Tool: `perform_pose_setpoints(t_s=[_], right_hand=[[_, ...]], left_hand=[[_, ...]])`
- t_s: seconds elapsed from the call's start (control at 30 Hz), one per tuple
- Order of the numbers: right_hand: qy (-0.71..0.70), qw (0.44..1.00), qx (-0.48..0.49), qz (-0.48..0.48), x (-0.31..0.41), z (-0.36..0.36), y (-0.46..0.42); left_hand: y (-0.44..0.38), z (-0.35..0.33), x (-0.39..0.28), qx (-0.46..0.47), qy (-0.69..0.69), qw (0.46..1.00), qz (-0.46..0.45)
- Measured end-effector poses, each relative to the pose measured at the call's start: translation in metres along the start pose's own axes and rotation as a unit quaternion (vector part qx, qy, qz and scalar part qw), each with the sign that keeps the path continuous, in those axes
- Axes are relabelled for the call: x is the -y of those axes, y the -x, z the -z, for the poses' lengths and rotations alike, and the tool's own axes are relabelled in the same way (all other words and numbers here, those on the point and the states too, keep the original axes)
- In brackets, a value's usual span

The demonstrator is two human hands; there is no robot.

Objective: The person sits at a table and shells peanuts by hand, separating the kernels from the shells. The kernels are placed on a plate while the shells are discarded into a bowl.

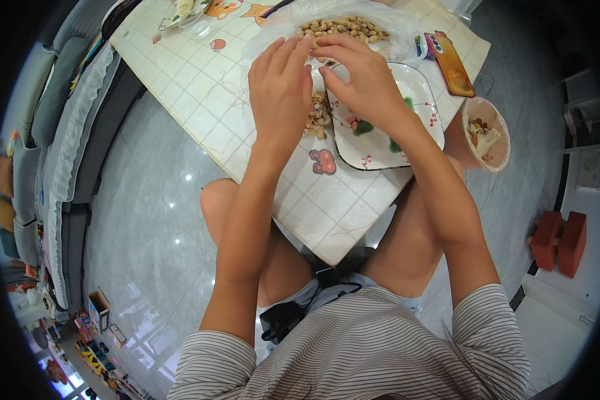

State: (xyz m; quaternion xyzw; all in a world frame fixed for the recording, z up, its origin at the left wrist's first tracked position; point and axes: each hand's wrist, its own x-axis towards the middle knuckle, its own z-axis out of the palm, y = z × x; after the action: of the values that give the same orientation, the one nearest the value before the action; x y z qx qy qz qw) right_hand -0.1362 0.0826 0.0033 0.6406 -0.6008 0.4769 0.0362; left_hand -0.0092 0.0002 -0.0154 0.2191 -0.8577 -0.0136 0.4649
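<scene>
Both my hands are raised over the far part of the table, close together. My left hand is seen from its back, beside a heap of peanut shells; whether its fingertips hold anything cannot be told. Bent fingers of my right hand reach towards the left one, over the upper left edge of a square white plate with a dark rim. On the plate lie a few pinkish kernels, near its green painted pattern. Beyond the fingertips, unshelled peanuts rest in a clear plastic bag.
A phone in an orange case lies at the table's right side. Below that edge stands a lined waste bin with scraps inside. Another plate with food is at the far left. The table's near corner points between my knees.
</scene>
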Motion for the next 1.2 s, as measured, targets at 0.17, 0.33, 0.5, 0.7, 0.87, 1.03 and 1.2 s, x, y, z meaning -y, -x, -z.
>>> perform_pose_setpoints(t_s=[0.17,0.33,0.5,0.7,0.87,1.03,1.2], right_hand=[[-0.021,1.000,-0.013,0.018,0.003,0.000,0.001],[-0.041,0.998,-0.019,0.032,0.006,0.001,0.001],[-0.089,0.996,-0.018,0.010,0.008,0.001,0.001],[-0.123,0.992,-0.020,0.006,0.008,0.001,0.000],[-0.127,0.992,-0.025,0.012,0.009,0.001,-0.001],[-0.124,0.992,-0.029,0.003,0.011,0.003,-0.002],[-0.122,0.992,-0.031,-0.012,0.010,0.003,-0.002]], left_hand=[[-0.001,0.000,0.002,-0.040,0.031,0.999,-0.012],[-0.004,0.001,0.004,-0.059,0.058,0.996,-0.018],[-0.004,0.006,0.002,-0.050,0.076,0.996,0.013],[-0.004,0.007,0.002,-0.038,0.150,0.985,0.078],[-0.004,0.008,-0.001,-0.032,0.178,0.978,0.102],[-0.004,0.010,-0.005,-0.014,0.225,0.964,0.143],[-0.003,0.009,-0.006,0.003,0.253,0.954,0.159]])
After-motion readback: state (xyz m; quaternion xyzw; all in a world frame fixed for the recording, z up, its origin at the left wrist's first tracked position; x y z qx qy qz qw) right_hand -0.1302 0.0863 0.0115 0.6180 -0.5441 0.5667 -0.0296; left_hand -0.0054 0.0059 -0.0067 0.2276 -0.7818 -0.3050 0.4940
